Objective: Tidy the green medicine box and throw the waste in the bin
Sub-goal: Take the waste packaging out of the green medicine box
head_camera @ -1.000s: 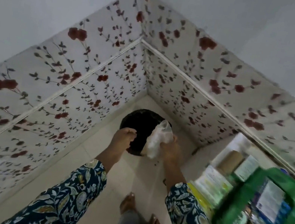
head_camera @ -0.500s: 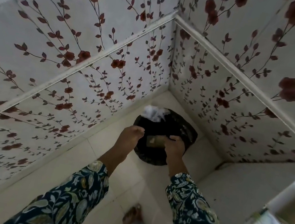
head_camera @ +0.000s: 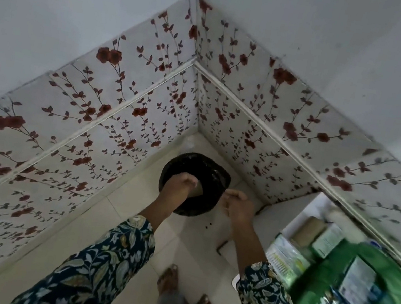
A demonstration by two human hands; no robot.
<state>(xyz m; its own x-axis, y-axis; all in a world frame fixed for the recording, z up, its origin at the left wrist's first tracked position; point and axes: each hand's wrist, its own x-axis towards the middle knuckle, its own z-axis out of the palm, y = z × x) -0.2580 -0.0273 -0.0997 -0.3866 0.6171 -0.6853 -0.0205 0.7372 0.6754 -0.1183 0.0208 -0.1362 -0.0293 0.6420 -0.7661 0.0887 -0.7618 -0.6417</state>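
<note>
A round black bin (head_camera: pixel 213 174) stands on the floor in the corner. My left hand (head_camera: pixel 178 185) hangs over its mouth with the fingers curled into a fist. A small brown piece of waste (head_camera: pixel 198 191) shows just beside those fingers, inside the bin's opening; I cannot tell if the hand touches it. My right hand (head_camera: pixel 239 208) is off the bin's right rim, fingers loosely apart and holding nothing. The green medicine box (head_camera: pixel 394 290), blurred, lies at the lower right with packets inside.
Flowered wall panels (head_camera: pixel 124 122) close the corner on both sides of the bin. White and brown medicine packs (head_camera: pixel 311 230) sit on a white surface beside the green box. My bare feet (head_camera: pixel 184 296) stand on the pale tiled floor.
The white waste that my right hand held is out of sight. My right hand has drawn back to the right of the bin. The view has swung right, bringing the green box back.
</note>
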